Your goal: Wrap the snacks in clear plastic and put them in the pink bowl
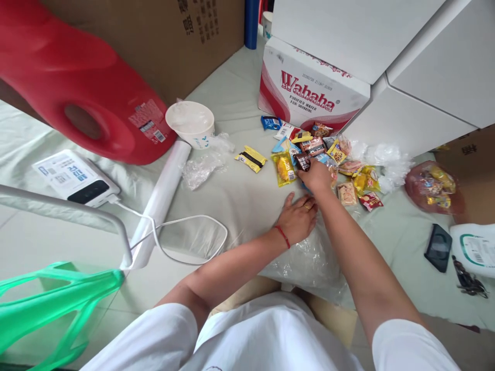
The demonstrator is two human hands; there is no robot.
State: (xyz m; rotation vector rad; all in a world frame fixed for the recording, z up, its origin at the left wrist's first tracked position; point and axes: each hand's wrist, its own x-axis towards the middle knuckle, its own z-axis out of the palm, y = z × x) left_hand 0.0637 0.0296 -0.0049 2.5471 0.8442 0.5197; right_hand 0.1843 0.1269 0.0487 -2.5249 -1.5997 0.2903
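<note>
My right hand (319,178) reaches into a pile of small wrapped snacks, its fingertips closed on a dark brown snack packet (302,162). Just below it, my left hand (298,220) is palm down with curled fingers on the upper edge of a clear plastic bag (309,260); its thumb is hidden. The bag spreads toward my lap. A yellow snack packet (285,169) lies left of my right fingertips. Another yellow packet with a dark band (251,158) sits apart to the left. To the right of my right hand is a clear-wrapped biscuit (347,194).
A Wahaha carton (309,87) stands behind the snacks. Leftward are a paper cup (191,123), crumpled clear plastic (204,162), a red jug (100,87) and a cabled white device (77,178). A reddish bag of snacks (433,188) and a phone (438,247) lie right.
</note>
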